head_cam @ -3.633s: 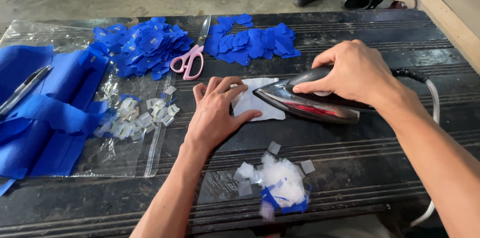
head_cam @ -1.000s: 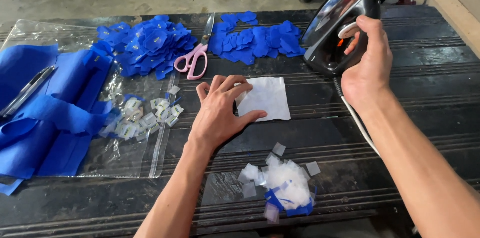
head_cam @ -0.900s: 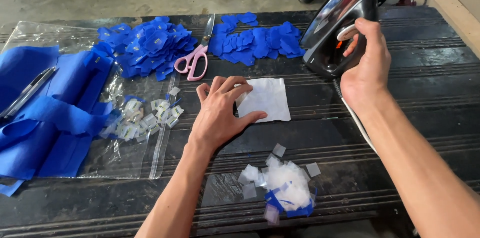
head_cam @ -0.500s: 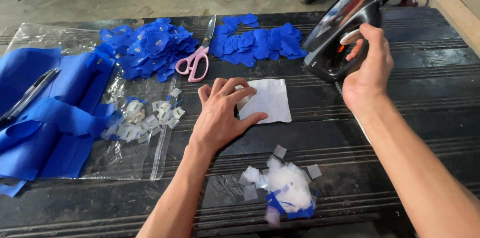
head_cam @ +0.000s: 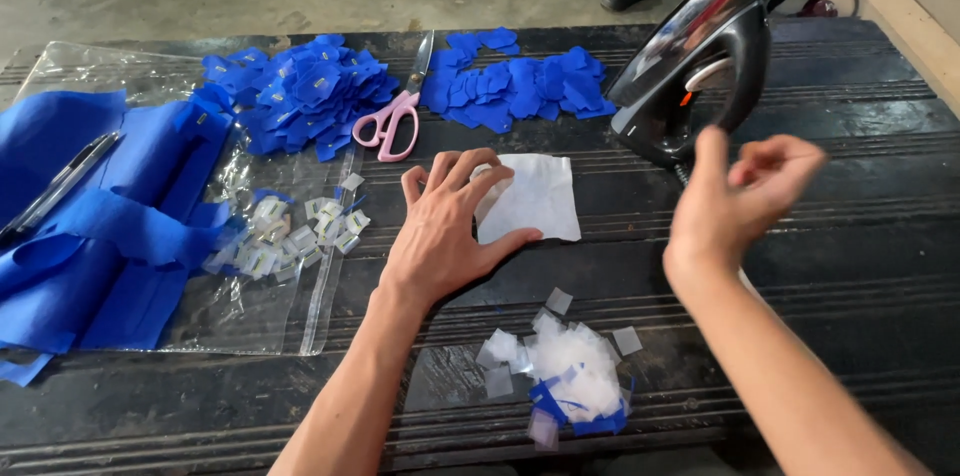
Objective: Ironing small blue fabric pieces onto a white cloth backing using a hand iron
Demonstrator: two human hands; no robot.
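Observation:
My left hand (head_cam: 446, 228) lies flat on the dark table, fingers spread, pressing the left edge of a white square of cloth (head_cam: 532, 197). My right hand (head_cam: 737, 199) hovers empty with fingers loosely curled, just in front of a black and silver iron (head_cam: 698, 66). The iron stands upright on its heel at the back right, apart from my hand.
Pink-handled scissors (head_cam: 397, 116) lie between two heaps of small blue fabric pieces (head_cam: 300, 91) (head_cam: 515, 86). Blue cloth (head_cam: 90, 226) and a pen (head_cam: 55, 186) lie left on clear plastic (head_cam: 250, 286) with small white tags (head_cam: 290, 236). White and blue scraps (head_cam: 565, 376) sit near the front edge.
My right hand lifted the iron off the white cloth, stood it upright at the back right, then let go and drew back toward me. My left hand stayed on the cloth.

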